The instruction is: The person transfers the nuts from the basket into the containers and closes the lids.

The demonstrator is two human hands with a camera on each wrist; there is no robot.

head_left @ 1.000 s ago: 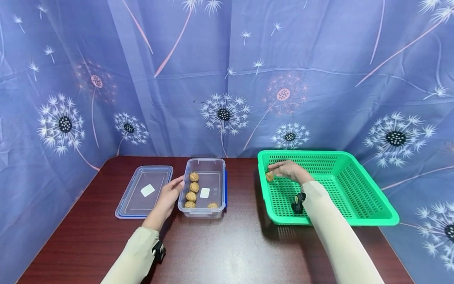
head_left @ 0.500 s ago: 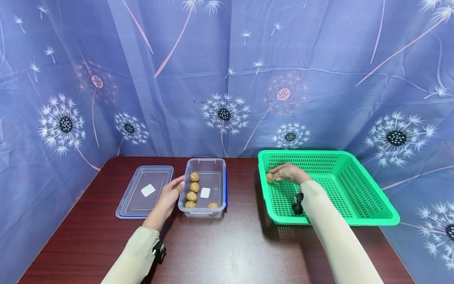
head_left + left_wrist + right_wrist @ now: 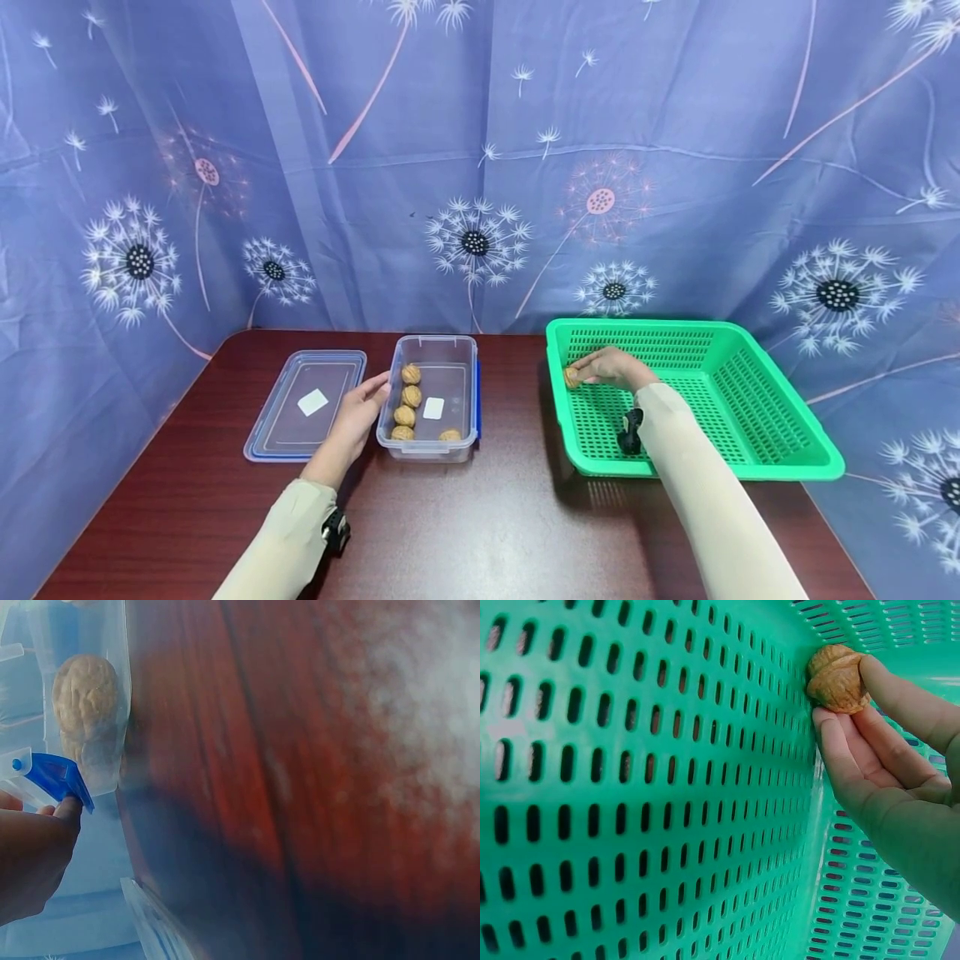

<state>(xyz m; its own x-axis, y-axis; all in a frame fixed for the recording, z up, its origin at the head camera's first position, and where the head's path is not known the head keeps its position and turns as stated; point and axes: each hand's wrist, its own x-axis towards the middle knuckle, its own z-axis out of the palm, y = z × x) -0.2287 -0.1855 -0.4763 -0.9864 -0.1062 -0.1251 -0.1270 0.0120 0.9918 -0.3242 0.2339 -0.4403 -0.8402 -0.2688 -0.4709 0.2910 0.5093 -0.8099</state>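
Note:
In the head view a clear plastic food container (image 3: 457, 383) stands without its lid. Several walnuts (image 3: 411, 396) line its left side, and one more walnut (image 3: 450, 435) lies near its front right corner. My left hand (image 3: 357, 417) holds the container's left side, with fingertips at the blue latch (image 3: 56, 776) in the left wrist view. Inside the green plastic basket (image 3: 780, 417), at its left end, my right hand (image 3: 611, 367) pinches a walnut (image 3: 838, 681) between thumb and fingers. That walnut sits close against the basket's wall.
The container's lid (image 3: 281, 417), blue-edged and bearing a white sticker, lies flat to the left of the container. A dark red-brown wooden table (image 3: 480, 533) carries everything. Behind it hangs a blue curtain (image 3: 375, 208) with a dandelion print.
The right hand's fingers have lowered slightly and closed round the walnut at the basket's left end. The left hand and the container have stayed in place.

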